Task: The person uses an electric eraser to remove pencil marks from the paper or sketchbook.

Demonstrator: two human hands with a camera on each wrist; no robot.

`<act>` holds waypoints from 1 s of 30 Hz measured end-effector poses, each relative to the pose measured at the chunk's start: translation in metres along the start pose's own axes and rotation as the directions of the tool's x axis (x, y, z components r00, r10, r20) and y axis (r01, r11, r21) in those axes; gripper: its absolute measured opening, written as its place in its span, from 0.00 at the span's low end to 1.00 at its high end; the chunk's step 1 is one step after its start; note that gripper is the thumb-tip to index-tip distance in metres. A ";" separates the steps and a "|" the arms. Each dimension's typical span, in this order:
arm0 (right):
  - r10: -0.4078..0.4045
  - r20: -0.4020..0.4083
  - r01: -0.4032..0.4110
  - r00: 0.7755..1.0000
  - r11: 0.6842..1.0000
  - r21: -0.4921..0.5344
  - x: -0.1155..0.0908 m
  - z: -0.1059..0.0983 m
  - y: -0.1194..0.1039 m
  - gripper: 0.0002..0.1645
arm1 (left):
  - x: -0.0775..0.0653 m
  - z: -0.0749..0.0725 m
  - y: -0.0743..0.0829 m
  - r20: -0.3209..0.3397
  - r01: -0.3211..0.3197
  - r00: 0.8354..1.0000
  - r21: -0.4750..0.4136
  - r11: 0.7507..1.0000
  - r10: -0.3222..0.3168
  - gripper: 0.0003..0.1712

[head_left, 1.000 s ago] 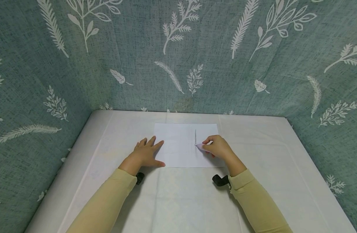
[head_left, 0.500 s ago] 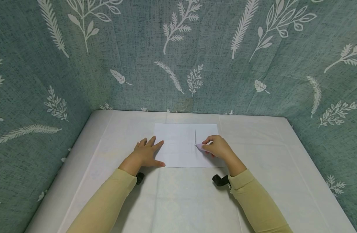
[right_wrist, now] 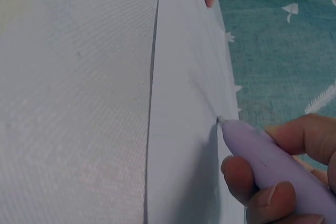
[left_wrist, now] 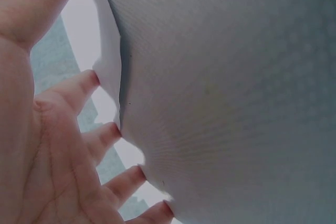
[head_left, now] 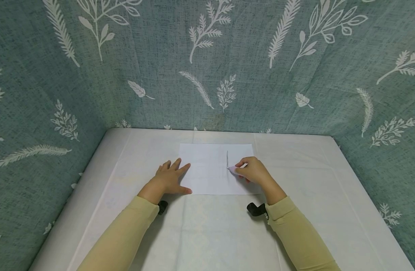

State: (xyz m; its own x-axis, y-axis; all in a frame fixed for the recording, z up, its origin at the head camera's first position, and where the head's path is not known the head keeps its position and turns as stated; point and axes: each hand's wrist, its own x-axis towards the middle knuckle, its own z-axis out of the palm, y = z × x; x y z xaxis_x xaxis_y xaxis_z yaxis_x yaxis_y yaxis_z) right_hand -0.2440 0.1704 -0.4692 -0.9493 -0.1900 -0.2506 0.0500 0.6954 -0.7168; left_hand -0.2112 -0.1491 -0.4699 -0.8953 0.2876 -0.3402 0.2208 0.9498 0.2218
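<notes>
A sheet of white paper (head_left: 205, 169) lies flat on the table, with a thin dark straight line (head_left: 227, 159) on its right half. My left hand (head_left: 167, 180) rests spread at the paper's left edge, fingers apart and fingertips pressing down on it. In my right hand (head_left: 255, 171) I grip a thick lilac pen-shaped tool (right_wrist: 262, 156) with a narrow tip; fingers and thumb wrap its body. The tip meets the paper at the near end of the line. In the right wrist view the tool leans over the sheet, and my palm mostly lies out of frame.
A white cloth covers the table (head_left: 221, 233). Blue-green curtain fabric (head_left: 160, 75) with white leaf prints rises behind the table and along both sides. Black wrist cameras (head_left: 256, 209) sit at both sleeve cuffs.
The tool's tip in my right hand has shifted very slightly away from me along the line. My left hand and the paper stay in place.
</notes>
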 end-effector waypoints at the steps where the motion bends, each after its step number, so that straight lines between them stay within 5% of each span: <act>1: 0.000 -0.007 0.000 1.000 1.000 -0.003 0.000 0.000 0.000 0.12 | 0.000 0.000 0.000 0.001 0.000 1.000 0.001 1.000 0.000 0.61; 30: 0.013 0.000 -0.013 1.000 1.000 -0.007 0.001 0.000 -0.003 0.12 | -0.002 -0.001 0.002 0.004 0.004 1.000 -0.006 1.000 -0.004 0.60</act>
State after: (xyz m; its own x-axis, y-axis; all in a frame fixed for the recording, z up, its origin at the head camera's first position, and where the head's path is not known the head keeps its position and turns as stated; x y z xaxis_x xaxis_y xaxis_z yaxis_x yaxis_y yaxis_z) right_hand -0.2451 0.1682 -0.4671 -0.9485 -0.1810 -0.2601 0.0602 0.7028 -0.7088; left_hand -0.2093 -0.1481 -0.4674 -0.8947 0.2839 -0.3450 0.2146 0.9503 0.2253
